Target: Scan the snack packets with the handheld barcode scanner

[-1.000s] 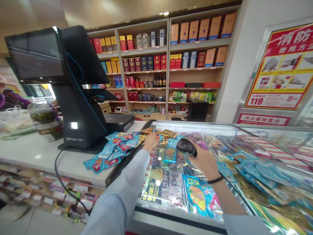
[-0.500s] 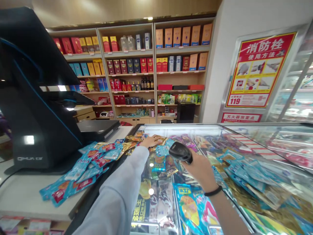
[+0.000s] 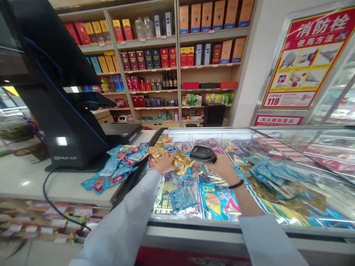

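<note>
My left hand (image 3: 165, 163) is on the freezer's glass top, its fingers against a gold packet (image 3: 181, 164); whether it grips the packet is hard to see. My right hand (image 3: 222, 168), with a black band at the wrist, is wrapped round a black handheld scanner (image 3: 203, 154) just above the glass, its head pointing left. More gold packets (image 3: 158, 150) lie beyond my left hand. A blue packet (image 3: 184, 197) lies on the glass nearer to me. Blue and red packets (image 3: 116, 168) are heaped on the white counter at left.
A black register monitor (image 3: 74, 122) stands on the white counter (image 3: 69, 184), with a cable hanging over its front. Blue and gold packets (image 3: 273, 173) are piled on the glass at right. Behind are shelves of boxes (image 3: 163, 59) and a red poster (image 3: 307, 55).
The view has tilted down and shifted. My left hand has come nearer, beside the gold packet. A blue packet now shows on the glass in front. The scanner stays in my right hand.
</note>
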Demonstrator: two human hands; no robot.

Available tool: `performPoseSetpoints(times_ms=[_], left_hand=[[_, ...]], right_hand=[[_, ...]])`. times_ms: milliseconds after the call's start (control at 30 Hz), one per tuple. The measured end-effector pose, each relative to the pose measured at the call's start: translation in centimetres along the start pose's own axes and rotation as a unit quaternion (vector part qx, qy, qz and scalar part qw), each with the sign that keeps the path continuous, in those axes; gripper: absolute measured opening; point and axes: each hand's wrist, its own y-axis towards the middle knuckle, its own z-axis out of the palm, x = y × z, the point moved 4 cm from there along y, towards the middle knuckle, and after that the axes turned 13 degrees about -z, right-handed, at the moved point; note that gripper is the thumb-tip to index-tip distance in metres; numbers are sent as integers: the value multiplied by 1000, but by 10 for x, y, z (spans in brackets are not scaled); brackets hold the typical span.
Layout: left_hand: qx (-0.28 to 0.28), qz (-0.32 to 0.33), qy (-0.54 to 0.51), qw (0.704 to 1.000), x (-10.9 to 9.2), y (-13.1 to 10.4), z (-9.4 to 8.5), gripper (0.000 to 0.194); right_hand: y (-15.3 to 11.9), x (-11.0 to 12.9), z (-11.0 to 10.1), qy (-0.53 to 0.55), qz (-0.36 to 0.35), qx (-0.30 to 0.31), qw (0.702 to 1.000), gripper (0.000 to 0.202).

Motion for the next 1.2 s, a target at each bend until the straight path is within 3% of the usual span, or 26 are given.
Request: performPoseSetpoints(times_ms=[133, 267, 367, 467, 600, 700, 867, 933, 1000, 1067, 1133, 1200], left_hand=[[-57, -90, -17, 994, 7, -8, -8, 61], [-62, -96, -86, 990, 14, -6, -16, 28], [-145, -82, -187, 968, 10, -6, -23, 16], [-213, -63, -278, 934, -5, -12, -20, 17], [-229, -67, -252, 938, -25, -23, -11, 22], [-238, -82, -257, 933, -25, -26, -10, 21], [-222, -121, -331, 909, -13, -19, -7, 18], [-161, -163, -409, 883, -10, -15, 0, 20], [-64, -203, -495, 842, -11, -13, 10, 27], [11, -208, -546, 812, -16, -14, 15, 38], [12, -184, -548, 816, -19, -17, 13, 52], [-43, -148, -505, 849, -22, -20, 5, 57]], right_hand=[[0, 4, -4, 18, 0, 1, 1000, 28], [-2, 4, -7, 8, 5, -28, 1000, 23], [-3, 1, -10, -7, 19, -68, 997, 23], [-5, -4, -14, -4, 40, -96, 995, 25], [-7, -5, -18, -8, 61, -109, 992, 27], [-8, -1, -20, -10, 54, -111, 992, 28], [-9, 6, -20, 14, 34, -108, 993, 26], [-9, 7, -20, 26, 28, -110, 993, 26], [-9, 6, -19, 33, 29, -115, 992, 25], [-9, 5, -19, 39, 33, -115, 992, 25], [-9, 4, -17, 42, 35, -111, 992, 26], [-9, 5, -16, 40, 34, -105, 993, 28]])
